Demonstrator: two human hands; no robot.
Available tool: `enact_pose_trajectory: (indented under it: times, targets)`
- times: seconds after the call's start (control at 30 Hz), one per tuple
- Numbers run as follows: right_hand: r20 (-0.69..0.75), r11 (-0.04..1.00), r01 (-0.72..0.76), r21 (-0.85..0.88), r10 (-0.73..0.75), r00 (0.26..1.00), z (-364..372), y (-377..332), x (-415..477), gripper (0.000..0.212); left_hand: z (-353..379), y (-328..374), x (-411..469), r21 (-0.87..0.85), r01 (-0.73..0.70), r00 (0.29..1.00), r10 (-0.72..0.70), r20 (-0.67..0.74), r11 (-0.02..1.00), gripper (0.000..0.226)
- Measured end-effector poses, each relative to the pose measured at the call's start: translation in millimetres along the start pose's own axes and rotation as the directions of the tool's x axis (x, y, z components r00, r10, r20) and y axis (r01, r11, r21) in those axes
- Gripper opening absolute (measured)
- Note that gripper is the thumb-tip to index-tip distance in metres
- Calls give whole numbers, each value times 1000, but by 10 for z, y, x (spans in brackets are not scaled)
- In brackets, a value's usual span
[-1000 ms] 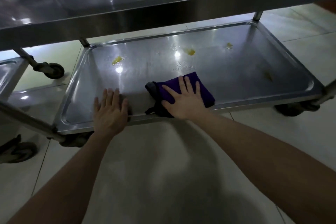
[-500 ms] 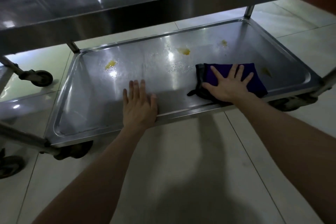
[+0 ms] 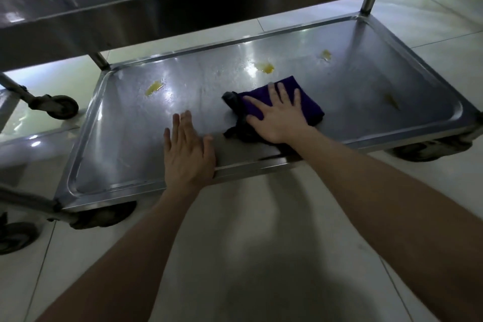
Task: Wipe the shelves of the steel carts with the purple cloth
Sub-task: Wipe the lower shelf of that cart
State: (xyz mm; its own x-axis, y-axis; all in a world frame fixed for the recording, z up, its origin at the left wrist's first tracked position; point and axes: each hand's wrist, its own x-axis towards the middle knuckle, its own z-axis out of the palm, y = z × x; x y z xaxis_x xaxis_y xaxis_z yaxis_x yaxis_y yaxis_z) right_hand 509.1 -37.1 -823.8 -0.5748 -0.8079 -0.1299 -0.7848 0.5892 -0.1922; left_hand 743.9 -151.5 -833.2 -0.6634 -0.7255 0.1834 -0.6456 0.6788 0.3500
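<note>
The person is crouching at the steel cart [image 3: 183, 10] and working on its bottom shelf [image 3: 120, 149], the right hand [image 3: 277, 117] lying spread and flat on the purple cloth [image 3: 305, 102], fingers splayed, pressing it down rather than clutching it. The left hand [image 3: 187, 150] is resting open and empty on the shelf's near rim, just left of the cloth, apparently bracing the cart. The cloth is lying near the middle of the shelf, a folded pad whose long axis is running roughly left to right along the shelf, tilted a little away toward the far right; a dark bunched corner is trailing out from under the palm on the left side. Beyond the pressing hand, close ahead of the fingertips, a yellow smear [image 3: 266, 68] is waiting; another [image 3: 326, 54] is sitting farther off to the right, a third [image 3: 153, 87] well to the left, and a fainter streak [image 3: 392, 100] far right near the end wall. To do this pass well, I would judge the person should be keeping the palm weight even, pushing the pad forward over the nearest smear, overlapping strokes, and tucking that loose corner so it is not dragging residue back across the wiped steel.
</note>
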Motion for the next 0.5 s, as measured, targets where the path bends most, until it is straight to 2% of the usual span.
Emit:
enact_pose_trajectory:
  times: [0.1,0.2,0.3,0.5]
  targets:
    - [40,992,-127,0,127,991,-172,786,-190,72,-40,20,36,21,-6,1000,6,21,1000,82]
    - [74,992,-124,-34,126,989,-277,1305,-401,75,-99,103,55,124,-72,997,70,20,990,82]
    - [16,993,-104,-55,105,994,-204,1310,-454,77,-60,350,39,185,-150,988,153,0,971,78]
    - [-24,995,-84,-45,83,996,-171,1193,-472,77,317,1378,163,58,-217,973,211,92,974,81]
